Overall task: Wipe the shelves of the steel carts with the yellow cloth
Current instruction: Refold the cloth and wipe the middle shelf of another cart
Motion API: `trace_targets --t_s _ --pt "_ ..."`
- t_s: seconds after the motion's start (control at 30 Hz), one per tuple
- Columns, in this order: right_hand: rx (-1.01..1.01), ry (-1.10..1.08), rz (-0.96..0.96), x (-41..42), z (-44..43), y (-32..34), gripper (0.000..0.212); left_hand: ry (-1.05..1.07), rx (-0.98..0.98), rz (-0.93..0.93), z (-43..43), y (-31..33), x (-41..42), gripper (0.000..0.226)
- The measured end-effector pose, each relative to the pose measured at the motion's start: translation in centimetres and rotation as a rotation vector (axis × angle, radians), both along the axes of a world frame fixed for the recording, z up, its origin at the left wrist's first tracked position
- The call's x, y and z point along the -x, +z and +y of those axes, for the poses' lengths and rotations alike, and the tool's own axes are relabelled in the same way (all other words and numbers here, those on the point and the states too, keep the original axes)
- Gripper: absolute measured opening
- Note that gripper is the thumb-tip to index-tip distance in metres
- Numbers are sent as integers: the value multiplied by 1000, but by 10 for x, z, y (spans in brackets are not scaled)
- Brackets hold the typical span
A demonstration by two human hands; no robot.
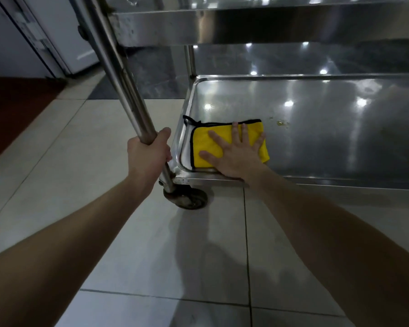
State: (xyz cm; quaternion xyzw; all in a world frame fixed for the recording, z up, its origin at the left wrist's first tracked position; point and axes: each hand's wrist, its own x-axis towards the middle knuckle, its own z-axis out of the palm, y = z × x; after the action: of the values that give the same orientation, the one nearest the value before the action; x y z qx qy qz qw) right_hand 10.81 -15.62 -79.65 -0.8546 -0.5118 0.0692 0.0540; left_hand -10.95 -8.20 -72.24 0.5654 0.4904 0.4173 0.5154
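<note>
right hand (239, 154) flat on yellow cloth (204, 143), near-left corner of bottom shelf (328, 128).
fingers spread, pressing; left hand (149, 154) grips cart post (123, 74).

The cart's bottom steel shelf (316, 142) carries a folded yellow cloth (203, 140) in its near-left corner, yellowish specks (280, 123) nearby.

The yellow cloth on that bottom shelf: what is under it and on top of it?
The yellow cloth lies folded on the bottom shelf, in its near left corner. The right hand presses flat on top. The steel beneath it is covered, so unseen.
</note>
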Motion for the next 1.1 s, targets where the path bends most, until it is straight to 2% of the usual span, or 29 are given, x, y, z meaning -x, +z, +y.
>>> trace_targets --t_s 0.2,0.37,0.53,0.7,0.8,1.1 --pt "45 -86 14 -37 78 12 98 58 -94 1 -5 -8 -6 33" --pt "73 -2 28 4 109 14 89 75 -123 29 -7 -7 -7 33" --pt "7 108 15 51 62 4 81 39 -89 55 -8 0 -5 36" --pt "89 168 99 56 10 15 70 -3 -47 100 -10 11 0 20" --pt "114 160 120 29 -23 23 69 -34 -26 129 -10 18 3 20" --pt "70 -112 84 -109 -116 19 82 -68 -14 133 -10 15 3 20"
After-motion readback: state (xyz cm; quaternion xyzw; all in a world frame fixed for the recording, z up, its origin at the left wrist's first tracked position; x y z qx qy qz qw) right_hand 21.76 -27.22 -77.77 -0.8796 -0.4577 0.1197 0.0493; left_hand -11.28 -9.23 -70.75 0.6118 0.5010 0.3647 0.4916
